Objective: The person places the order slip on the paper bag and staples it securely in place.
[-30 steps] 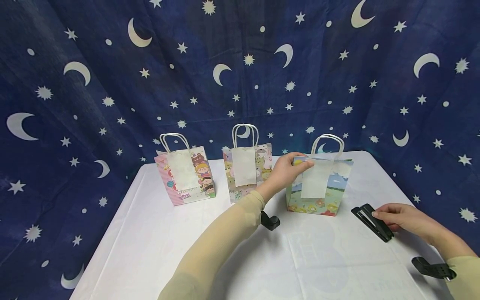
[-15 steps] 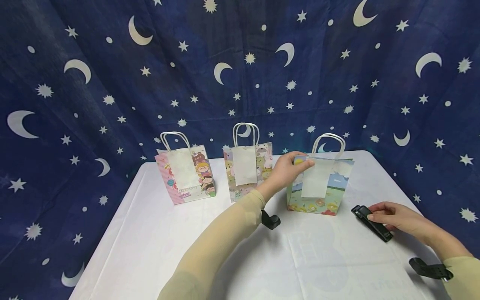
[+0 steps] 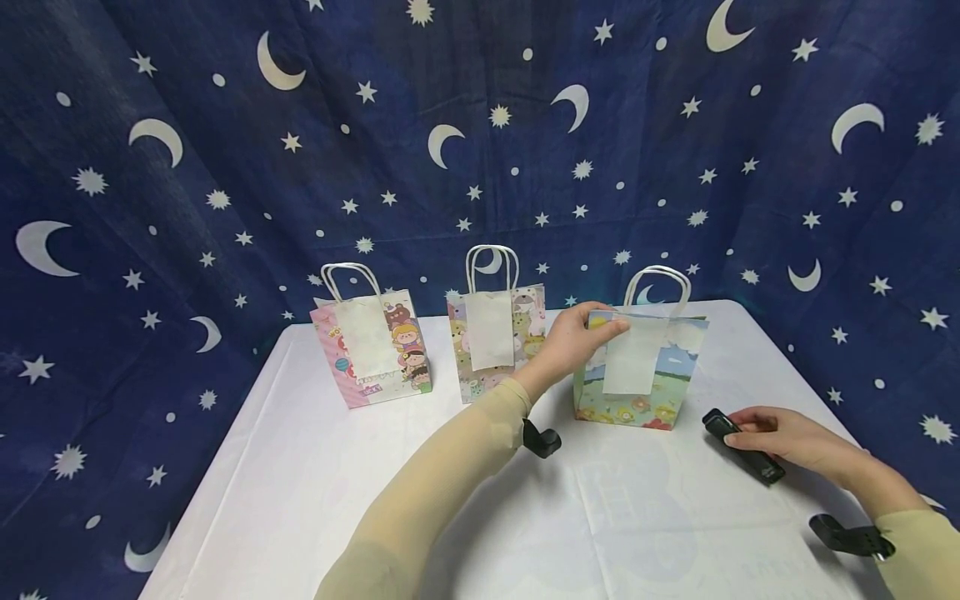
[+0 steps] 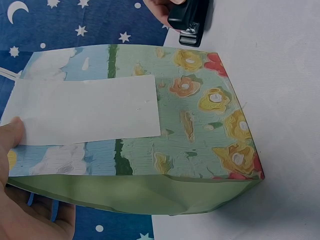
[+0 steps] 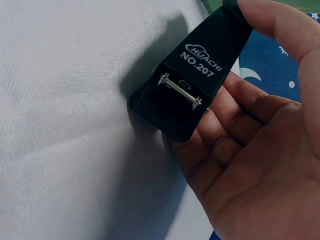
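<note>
At the right of the table stands a paper gift bag [image 3: 675, 387] with a sky-and-flowers print and white handles. A blank white paper [image 3: 628, 367] lies against its front, under the left thumb. My left hand [image 3: 568, 343] pinches the bag's upper left edge, thumb in front and fingers behind, as the left wrist view also shows. To the right of the bag, my right hand [image 3: 798, 442] grips a black stapler [image 5: 200, 65] marked "HUACHI NO.207". The thumb presses on its top, and the other fingers are beneath and along its side.
A pink cartoon gift bag [image 3: 411, 379] stands at the left and an animal-print gift bag [image 3: 528, 321] in the middle, each with a white paper on its front. Behind the white table [image 3: 300, 500] hangs a blue star-and-moon curtain [image 3: 480, 150].
In the right hand the stapler has rolled from lying on its side to more upright, its top now facing up. My left hand stays on the bag's edge.
</note>
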A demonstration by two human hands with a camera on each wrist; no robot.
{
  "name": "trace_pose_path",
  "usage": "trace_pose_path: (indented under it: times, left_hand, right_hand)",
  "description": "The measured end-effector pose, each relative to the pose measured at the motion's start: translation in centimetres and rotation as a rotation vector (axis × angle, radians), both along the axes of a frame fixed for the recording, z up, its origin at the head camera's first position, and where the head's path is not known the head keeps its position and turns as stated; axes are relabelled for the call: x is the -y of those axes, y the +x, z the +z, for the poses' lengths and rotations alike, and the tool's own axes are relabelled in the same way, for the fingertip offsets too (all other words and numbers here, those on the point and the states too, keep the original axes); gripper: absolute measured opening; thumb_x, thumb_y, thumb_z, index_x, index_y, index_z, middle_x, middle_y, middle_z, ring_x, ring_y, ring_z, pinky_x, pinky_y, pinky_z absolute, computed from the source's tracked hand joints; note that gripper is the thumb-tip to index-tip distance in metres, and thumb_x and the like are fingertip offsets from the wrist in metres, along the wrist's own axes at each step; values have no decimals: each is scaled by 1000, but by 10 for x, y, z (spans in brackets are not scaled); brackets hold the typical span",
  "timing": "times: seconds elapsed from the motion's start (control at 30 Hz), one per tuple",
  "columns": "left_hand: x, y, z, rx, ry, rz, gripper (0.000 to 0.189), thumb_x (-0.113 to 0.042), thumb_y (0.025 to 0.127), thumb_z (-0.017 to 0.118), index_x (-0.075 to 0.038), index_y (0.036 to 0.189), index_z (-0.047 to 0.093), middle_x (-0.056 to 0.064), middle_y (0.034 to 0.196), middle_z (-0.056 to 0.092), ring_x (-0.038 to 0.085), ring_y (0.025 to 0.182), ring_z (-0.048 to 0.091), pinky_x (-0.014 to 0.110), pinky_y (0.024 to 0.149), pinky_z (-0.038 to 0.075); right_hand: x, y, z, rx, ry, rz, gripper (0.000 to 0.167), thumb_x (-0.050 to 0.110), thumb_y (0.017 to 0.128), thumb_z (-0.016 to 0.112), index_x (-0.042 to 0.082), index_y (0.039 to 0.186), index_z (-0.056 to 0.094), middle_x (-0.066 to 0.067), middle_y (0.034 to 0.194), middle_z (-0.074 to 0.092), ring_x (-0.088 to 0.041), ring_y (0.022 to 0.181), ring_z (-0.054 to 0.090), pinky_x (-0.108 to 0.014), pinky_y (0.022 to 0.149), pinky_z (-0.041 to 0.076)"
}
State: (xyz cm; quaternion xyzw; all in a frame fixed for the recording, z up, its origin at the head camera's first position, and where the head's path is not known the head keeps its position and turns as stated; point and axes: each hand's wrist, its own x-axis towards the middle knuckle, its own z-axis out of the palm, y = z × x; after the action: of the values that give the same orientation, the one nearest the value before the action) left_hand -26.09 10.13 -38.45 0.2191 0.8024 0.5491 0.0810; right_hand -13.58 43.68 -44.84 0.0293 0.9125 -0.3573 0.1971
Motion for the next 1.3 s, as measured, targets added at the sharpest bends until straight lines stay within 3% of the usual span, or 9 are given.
trace_pose_path:
  times: [0.2, 0.3, 0.4, 0.5, 0.73, 0.83, 1.1, 1.2, 1.3]
  left_hand:
    - [1, 0, 1, 5, -4, -2, 47, -50, 95, 70, -21, 133, 66, -1, 147, 55, 16, 128, 56, 38, 97, 51]
    - [1, 0, 1, 2, -6, -3, 48, -51, 95, 70, -21, 133, 66, -1, 147, 55, 16, 128, 56, 38, 97, 51]
    - [1, 0, 1, 2, -4, -1, 48, -51, 95, 70, -21, 133, 66, -1, 148, 54, 17, 132, 54, 40, 99, 50]
    - [1, 0, 1, 6, 1, 0, 48, -50, 95, 71, -21, 133, 66, -1, 149, 54, 18, 134, 52, 41, 101, 50]
    - [1, 0, 1, 3, -3, -5, 49, -51, 95, 70, -21, 133, 66, -1, 149, 54, 17, 134, 52, 41, 101, 49]
    - [1, 0, 1, -2, -6, -3, 50, -51, 95, 70, -20, 134, 65, -1, 148, 54, 17, 132, 53, 40, 99, 50]
    - [2, 1, 1, 3, -10, -9, 52, -52, 96, 69, -20, 136, 64, 0, 149, 53, 18, 131, 54, 40, 99, 50]
    - [2, 1, 1, 7, -7, -9, 51, -52, 96, 69, -20, 136, 64, 0, 149, 53, 18, 133, 53, 41, 100, 50]
    - [1, 1, 2, 12, -4, -10, 50, -52, 96, 69, -21, 135, 65, -1, 148, 54, 18, 131, 54, 41, 100, 50]
  right_hand:
    - [-8, 0, -7, -1, -164, -53, 76, 39, 105, 58, -18, 147, 31, -34, 140, 48, -27, 117, 58, -41, 88, 53]
    - [-13, 0, -8, 9, -471, -102, 66, 26, 109, 50, -12, 153, 19, -25, 134, 58, -24, 111, 67, -34, 87, 55]
    - [-19, 0, -5, 16, -838, -78, 39, 13, 111, 39, 11, 150, 37, -14, 122, 69, -27, 105, 72, -35, 86, 57]
    - [-21, -1, 1, 10, -1125, 9, 42, 10, 112, 27, 27, 131, 60, -10, 122, 71, -28, 108, 71, -37, 87, 57]
    - [-10, -10, 28, -20, -1483, 107, 54, 14, 112, 12, 10, 140, 58, -20, 133, 65, -29, 104, 68, -34, 74, 58]
    - [-3, -18, 46, -101, -1413, 87, 51, 14, 113, 14, 11, 139, 57, -19, 130, 66, -27, 98, 69, -31, 66, 56]
    - [18, -44, 101, -337, -921, -31, 33, 6, 110, 41, 18, 127, 66, -4, 114, 75, -16, 88, 69, -29, 61, 51]
    - [30, -52, 121, -388, -628, -97, 27, 14, 108, 52, 29, 127, 64, 9, 108, 75, -12, 89, 68, -29, 65, 51]
    - [41, -61, 139, -411, -343, -109, 32, 27, 106, 58, 24, 138, 55, 16, 99, 72, -9, 91, 64, -27, 70, 51]
